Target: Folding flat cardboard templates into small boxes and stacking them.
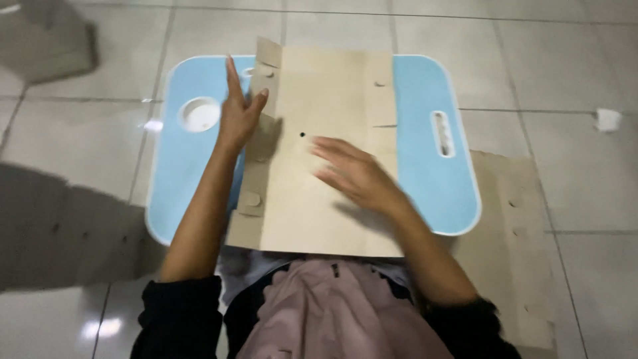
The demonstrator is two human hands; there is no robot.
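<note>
So the flat tan cardboard sheet (319, 153) lies lengthwise away from the person; left hand (240, 110) spread at its left flap, right hand (355, 174) flat, blurred, on top.

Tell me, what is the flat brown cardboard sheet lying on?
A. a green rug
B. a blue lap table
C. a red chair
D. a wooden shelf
B: the cardboard sheet lies across a light blue lap table with rounded corners; the left hand is at its folded left flap and the right hand lies flat on its middle.
</note>
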